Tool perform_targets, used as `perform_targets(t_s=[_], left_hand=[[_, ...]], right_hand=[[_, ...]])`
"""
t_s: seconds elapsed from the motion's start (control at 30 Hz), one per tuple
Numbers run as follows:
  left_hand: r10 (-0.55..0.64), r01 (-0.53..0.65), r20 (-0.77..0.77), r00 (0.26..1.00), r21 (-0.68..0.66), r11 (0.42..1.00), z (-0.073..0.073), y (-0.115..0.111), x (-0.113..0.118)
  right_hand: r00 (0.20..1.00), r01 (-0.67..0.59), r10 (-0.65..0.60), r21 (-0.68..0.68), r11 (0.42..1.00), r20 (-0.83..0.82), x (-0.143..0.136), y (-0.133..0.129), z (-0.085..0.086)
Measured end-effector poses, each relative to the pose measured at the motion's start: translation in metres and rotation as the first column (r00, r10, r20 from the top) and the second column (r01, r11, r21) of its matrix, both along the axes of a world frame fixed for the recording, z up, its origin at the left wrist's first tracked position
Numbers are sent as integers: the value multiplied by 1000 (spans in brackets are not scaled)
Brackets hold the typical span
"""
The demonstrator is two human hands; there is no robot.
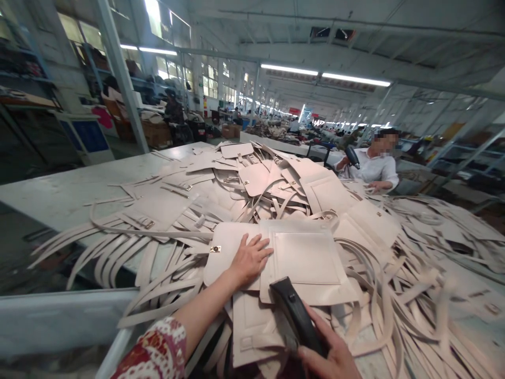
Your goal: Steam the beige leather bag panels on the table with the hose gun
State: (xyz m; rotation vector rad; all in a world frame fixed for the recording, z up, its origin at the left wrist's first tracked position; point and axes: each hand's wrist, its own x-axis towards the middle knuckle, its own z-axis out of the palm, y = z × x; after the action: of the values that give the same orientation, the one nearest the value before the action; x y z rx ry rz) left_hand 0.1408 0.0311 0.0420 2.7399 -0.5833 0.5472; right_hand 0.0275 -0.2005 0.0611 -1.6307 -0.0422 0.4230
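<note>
My left hand (pixel 249 258) lies flat, fingers spread, on the flap of a beige leather bag panel (pixel 303 258) that tops a pile of similar pieces. A small metal clasp (pixel 215 249) sits on the flap just left of that hand. My right hand (pixel 329 355) grips a black handheld tool (pixel 295 316) at the bottom of the view, its tip pointing up toward the panel's lower edge. A patterned red and white sleeve covers my left upper arm.
A large heap of beige bag panels and long straps (pixel 252 184) covers the grey worktable (pixel 79 184), with straps hanging over the near edge. A person in a white shirt (pixel 374 166) works at the far right side. Shelves and boxes stand behind.
</note>
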Motion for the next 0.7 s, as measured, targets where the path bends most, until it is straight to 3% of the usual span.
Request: perform_targets(t_s=[0.13, 0.33, 0.5, 0.6, 0.7], left_hand=[[-10, 10, 2, 1000, -21, 1000, -3, 1, 1], [-16, 12, -34, 999, -104, 994, -7, 7, 8], [-6, -4, -38, 999, -273, 962, 10, 10, -3], [69, -102, -83, 994, -500, 860, 21, 6, -42], [42, -308, -379, 924, -676, 670, 16, 0, -98]], right_hand=[[999, -40, 41, 108, 993, -11, 8, 8, -4], [999, -42, 40, 72, 996, 29, 51, 34, 23], [996, 58, -61, 33, 998, 65, 48, 12, 26], [997, 36, -37, 23, 999, 65, 27, -11, 11], [998, 14, -15, 31, 999, 54, 8, -30, 0]])
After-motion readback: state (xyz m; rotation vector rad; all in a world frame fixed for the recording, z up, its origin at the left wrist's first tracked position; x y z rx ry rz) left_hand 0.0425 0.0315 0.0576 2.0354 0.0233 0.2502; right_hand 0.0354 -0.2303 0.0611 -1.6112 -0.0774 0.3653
